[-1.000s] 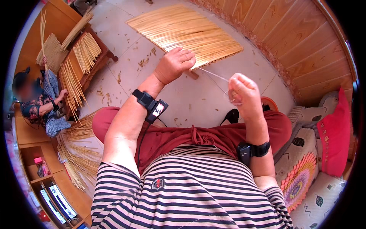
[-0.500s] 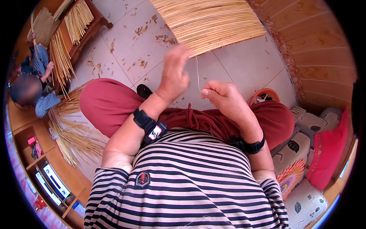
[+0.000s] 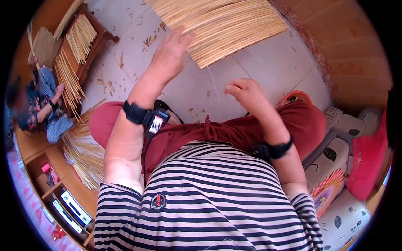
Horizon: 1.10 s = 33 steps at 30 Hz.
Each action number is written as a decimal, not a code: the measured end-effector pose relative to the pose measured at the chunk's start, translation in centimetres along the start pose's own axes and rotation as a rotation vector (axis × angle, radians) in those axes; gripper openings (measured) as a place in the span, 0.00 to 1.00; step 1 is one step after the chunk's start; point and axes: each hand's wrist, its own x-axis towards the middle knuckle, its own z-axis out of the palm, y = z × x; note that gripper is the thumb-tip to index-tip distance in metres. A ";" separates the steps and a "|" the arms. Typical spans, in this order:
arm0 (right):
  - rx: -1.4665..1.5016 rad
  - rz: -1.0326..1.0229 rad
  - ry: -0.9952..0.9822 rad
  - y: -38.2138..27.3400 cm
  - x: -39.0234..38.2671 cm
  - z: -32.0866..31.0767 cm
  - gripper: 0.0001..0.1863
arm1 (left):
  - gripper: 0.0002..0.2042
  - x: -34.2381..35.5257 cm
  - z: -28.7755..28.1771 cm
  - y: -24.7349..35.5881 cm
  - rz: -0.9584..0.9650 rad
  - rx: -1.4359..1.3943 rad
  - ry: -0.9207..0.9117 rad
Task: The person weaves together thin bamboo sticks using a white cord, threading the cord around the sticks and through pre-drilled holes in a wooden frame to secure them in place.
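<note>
A mat of pale straw sticks (image 3: 226, 33) lies on the floor ahead of me. My left hand (image 3: 169, 54) is raised by its lower left edge, fingers stretched out and somewhat blurred; I cannot tell if it touches the sticks. A thin white thread (image 3: 214, 83) runs down from the mat's near corner toward my right hand (image 3: 243, 90). That hand is closed, thumb and forefinger pinched just right of the thread; whether the thread is between them is unclear.
A co-worker (image 3: 35, 113) sits at left beside a wooden stand (image 3: 94, 29) with straw bundles; loose stalks (image 3: 83, 167) lie below. A wooden cabinet (image 3: 33, 154) is at lower left, an orange basin (image 3: 299, 94) beyond my right knee, a cushioned seat (image 3: 326, 159) at right.
My left hand has left the mat's near corner and moved leftward and up, fingers spreading. My right hand has moved left from where it pulled the thread taut; the thread now hangs looser.
</note>
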 end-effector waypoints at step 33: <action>0.489 -0.230 0.600 4.9 -0.4 0.5 0.09 | 0.11 17.1 0.9 14.1 1.166 0.324 -0.232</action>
